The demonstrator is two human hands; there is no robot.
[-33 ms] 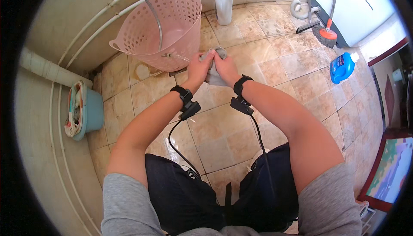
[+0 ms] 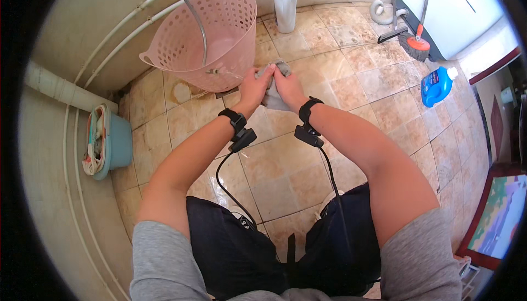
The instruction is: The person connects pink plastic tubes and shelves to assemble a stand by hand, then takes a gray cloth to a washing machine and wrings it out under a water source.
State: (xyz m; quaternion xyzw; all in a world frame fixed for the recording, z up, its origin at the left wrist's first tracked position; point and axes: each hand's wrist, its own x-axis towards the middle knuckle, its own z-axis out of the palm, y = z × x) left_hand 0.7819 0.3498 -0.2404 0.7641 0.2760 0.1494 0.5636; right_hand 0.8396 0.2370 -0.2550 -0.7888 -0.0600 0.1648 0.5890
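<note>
A crumpled grey cloth (image 2: 274, 102) is bunched between my two hands, above the tiled floor. Around its left side wrap the fingers of my left hand (image 2: 252, 88). My right hand (image 2: 289, 87) grips it from the other side, and both thumbs meet near its top. A fold of cloth sticks up past the fingers, and the lower part hangs under the palms. Just left of my left hand stands a pink basket (image 2: 228, 56) with holes in its wall. A small metal spout (image 2: 212, 71) shows by the basket, with what looks like thin water running toward my left hand.
A metal hose (image 2: 198, 18) curves down at the basket. Behind stands a white bottle (image 2: 285, 5); to the right are a blue jug (image 2: 437, 87), an orange-headed brush (image 2: 415, 45) and a squeegee (image 2: 392, 35). A light-blue bin (image 2: 119, 144) sits by the left wall. Cables trail from my wrist straps.
</note>
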